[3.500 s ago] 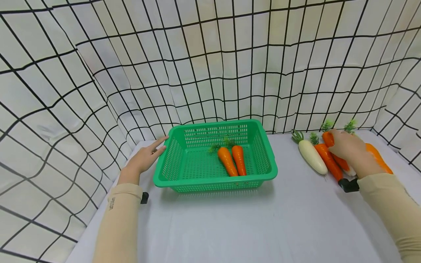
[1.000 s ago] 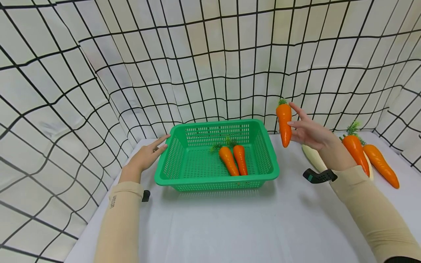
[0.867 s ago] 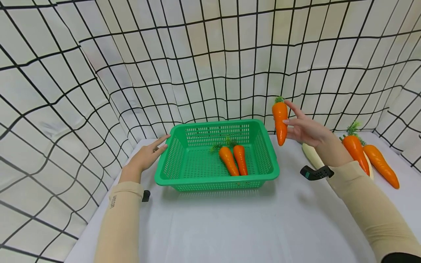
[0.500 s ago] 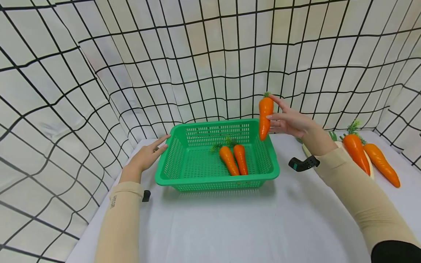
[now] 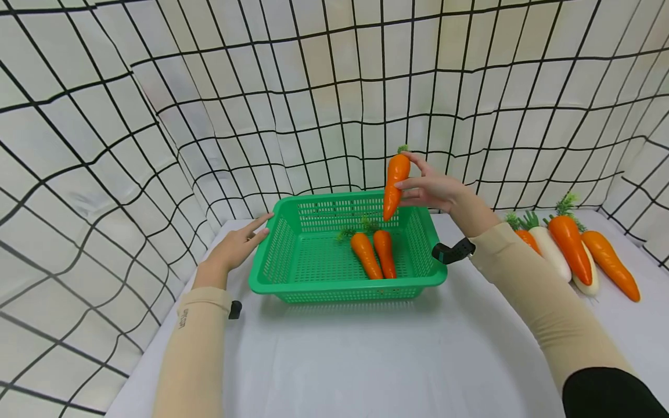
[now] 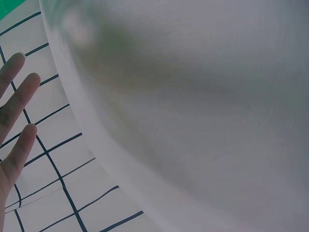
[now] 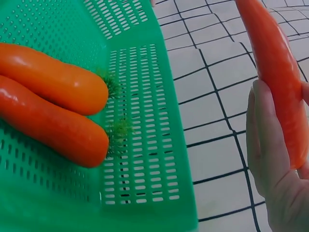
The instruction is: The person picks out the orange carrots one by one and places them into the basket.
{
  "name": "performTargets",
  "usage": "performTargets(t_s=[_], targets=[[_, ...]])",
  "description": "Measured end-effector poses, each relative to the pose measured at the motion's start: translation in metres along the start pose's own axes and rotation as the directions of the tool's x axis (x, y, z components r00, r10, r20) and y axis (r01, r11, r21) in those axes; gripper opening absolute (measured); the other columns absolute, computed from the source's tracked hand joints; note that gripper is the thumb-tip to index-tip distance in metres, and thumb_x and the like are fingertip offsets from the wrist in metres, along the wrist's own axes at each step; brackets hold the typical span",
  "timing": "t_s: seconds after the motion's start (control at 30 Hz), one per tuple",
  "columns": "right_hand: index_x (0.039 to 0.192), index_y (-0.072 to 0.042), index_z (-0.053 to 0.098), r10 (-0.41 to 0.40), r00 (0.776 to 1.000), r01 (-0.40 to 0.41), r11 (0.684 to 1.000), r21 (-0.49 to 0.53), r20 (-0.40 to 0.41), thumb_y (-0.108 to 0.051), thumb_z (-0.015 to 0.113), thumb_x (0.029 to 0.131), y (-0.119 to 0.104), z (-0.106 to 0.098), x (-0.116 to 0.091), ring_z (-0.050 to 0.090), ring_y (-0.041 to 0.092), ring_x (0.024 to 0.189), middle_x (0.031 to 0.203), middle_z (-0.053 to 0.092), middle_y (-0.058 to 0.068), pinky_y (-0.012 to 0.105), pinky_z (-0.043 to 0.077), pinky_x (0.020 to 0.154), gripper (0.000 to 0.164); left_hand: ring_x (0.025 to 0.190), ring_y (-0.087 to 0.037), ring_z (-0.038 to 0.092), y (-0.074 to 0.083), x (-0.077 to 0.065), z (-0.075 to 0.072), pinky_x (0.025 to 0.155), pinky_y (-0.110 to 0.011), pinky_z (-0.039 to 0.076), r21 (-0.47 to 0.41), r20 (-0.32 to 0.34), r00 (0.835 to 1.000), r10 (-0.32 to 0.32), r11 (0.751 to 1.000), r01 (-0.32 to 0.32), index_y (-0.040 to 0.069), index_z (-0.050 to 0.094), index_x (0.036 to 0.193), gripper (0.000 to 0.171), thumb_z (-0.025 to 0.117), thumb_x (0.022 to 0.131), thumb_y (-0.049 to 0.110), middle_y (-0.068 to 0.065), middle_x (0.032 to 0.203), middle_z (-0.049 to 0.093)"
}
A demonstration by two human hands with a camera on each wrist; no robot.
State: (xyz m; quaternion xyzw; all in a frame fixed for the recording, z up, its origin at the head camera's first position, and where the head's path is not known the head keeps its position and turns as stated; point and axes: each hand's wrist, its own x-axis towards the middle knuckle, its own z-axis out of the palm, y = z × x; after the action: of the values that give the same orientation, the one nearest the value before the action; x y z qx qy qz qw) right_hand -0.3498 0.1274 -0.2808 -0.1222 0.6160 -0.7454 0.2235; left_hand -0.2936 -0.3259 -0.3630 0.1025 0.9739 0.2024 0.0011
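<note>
A carrot with a green tuft hangs tilted over the back right part of the green basket. My right hand pinches it between thumb and fingers; the right wrist view shows the same carrot upright against the fingers. Inside the basket lie two more carrots, a left one and a right one, side by side. My left hand rests at the basket's left rim with its fingers fairly straight. In the left wrist view the left hand's fingers are spread apart.
On the right of the white table lies a group of vegetables: a large carrot, another carrot, a white radish and others partly covered by the right arm. A white wall with black netting stands behind.
My right hand has taken a carrot from the group on the right and carried it left, from beside the basket to over its back edge. The left hand stays at the rim.
</note>
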Motion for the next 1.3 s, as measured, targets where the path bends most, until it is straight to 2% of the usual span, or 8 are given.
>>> performTargets(t_s=[0.13,0.33,0.4,0.5,0.67,0.77,0.97,1.3], targets=[[0.164,-0.037,0.011,-0.004,1.0,0.003,0.999,-0.033,-0.015,0.008,0.056,0.101,0.007,0.011,0.014,0.069,0.029,0.097,0.143,0.039,0.024,0.048,0.055,0.094,0.09,0.128,-0.054,0.051,-0.001,0.0,0.0,0.098,-0.072,0.042,-0.001,0.002,1.0,-0.006,1.0,0.006,0.028,0.021,0.166,0.068,0.029,0.108,0.061,-0.033,0.143,0.052],[0.164,-0.032,0.01,-0.003,1.0,0.003,1.0,-0.01,-0.018,0.011,0.056,0.099,0.019,0.024,0.032,0.071,0.029,0.09,0.142,0.041,0.028,0.047,0.059,0.086,0.09,0.126,-0.053,0.053,-0.001,0.0,0.001,0.096,-0.071,0.043,-0.014,-0.004,1.0,0.006,1.0,-0.006,0.026,0.022,0.166,0.068,0.03,0.108,0.061,-0.033,0.141,0.054],[0.164,-0.031,0.01,0.001,1.0,-0.001,1.0,-0.029,-0.007,0.011,0.056,0.099,0.023,0.028,0.037,0.07,0.029,0.09,0.142,0.041,0.029,0.052,0.056,0.092,0.09,0.126,-0.053,0.054,-0.001,-0.001,0.001,0.096,-0.071,0.043,-0.016,-0.002,1.0,0.006,1.0,-0.006,0.026,0.023,0.166,0.068,0.03,0.108,0.06,-0.032,0.14,0.055],[0.163,-0.029,0.008,0.001,1.0,0.001,0.996,-0.084,0.017,0.01,0.057,0.1,0.027,0.035,0.044,0.068,0.03,0.094,0.143,0.039,0.029,0.06,0.045,0.103,0.089,0.126,-0.053,0.054,-0.001,-0.001,0.001,0.096,-0.071,0.044,-0.017,-0.001,1.0,0.004,1.0,-0.004,0.026,0.022,0.166,0.067,0.03,0.108,0.06,-0.031,0.141,0.055],[0.16,-0.023,0.01,-0.032,0.997,0.043,0.983,-0.177,0.066,0.007,0.058,0.1,0.036,0.043,0.054,0.062,0.04,0.11,0.146,0.038,0.029,0.065,0.041,0.104,0.083,0.126,-0.054,0.054,-0.001,-0.001,0.001,0.095,-0.071,0.044,-0.013,-0.004,1.0,0.002,1.0,-0.002,0.028,0.021,0.166,0.067,0.03,0.108,0.061,-0.032,0.142,0.054],[0.159,-0.02,0.013,-0.036,0.995,0.058,0.968,-0.246,0.093,0.008,0.06,0.098,0.043,0.046,0.059,0.058,0.045,0.116,0.146,0.036,0.03,0.065,0.043,0.102,0.081,0.125,-0.053,0.054,-0.001,0.0,0.001,0.095,-0.07,0.044,-0.012,-0.003,1.0,0.001,1.0,-0.001,0.029,0.021,0.166,0.067,0.03,0.108,0.061,-0.032,0.142,0.054],[0.157,-0.019,0.016,0.034,0.99,0.03,0.898,-0.438,0.137,0.008,0.064,0.097,0.053,0.051,0.063,0.059,0.044,0.117,0.141,0.038,0.028,0.056,0.054,0.093,0.082,0.123,-0.053,0.056,-0.001,0.0,0.003,0.093,-0.069,0.046,-0.018,-0.005,1.0,0.005,1.0,-0.005,0.028,0.022,0.166,0.067,0.031,0.108,0.06,-0.032,0.14,0.056],[0.162,-0.017,0.017,0.167,0.968,-0.028,0.813,-0.581,0.187,0.006,0.064,0.098,0.062,0.071,0.068,0.062,0.034,0.109,0.137,0.044,0.025,0.043,0.057,0.091,0.083,0.127,-0.053,0.052,0.0,0.001,0.001,0.095,-0.071,0.044,-0.015,0.01,1.0,-0.005,1.0,0.006,0.031,0.019,0.166,0.067,0.029,0.108,0.062,-0.03,0.143,0.054]])
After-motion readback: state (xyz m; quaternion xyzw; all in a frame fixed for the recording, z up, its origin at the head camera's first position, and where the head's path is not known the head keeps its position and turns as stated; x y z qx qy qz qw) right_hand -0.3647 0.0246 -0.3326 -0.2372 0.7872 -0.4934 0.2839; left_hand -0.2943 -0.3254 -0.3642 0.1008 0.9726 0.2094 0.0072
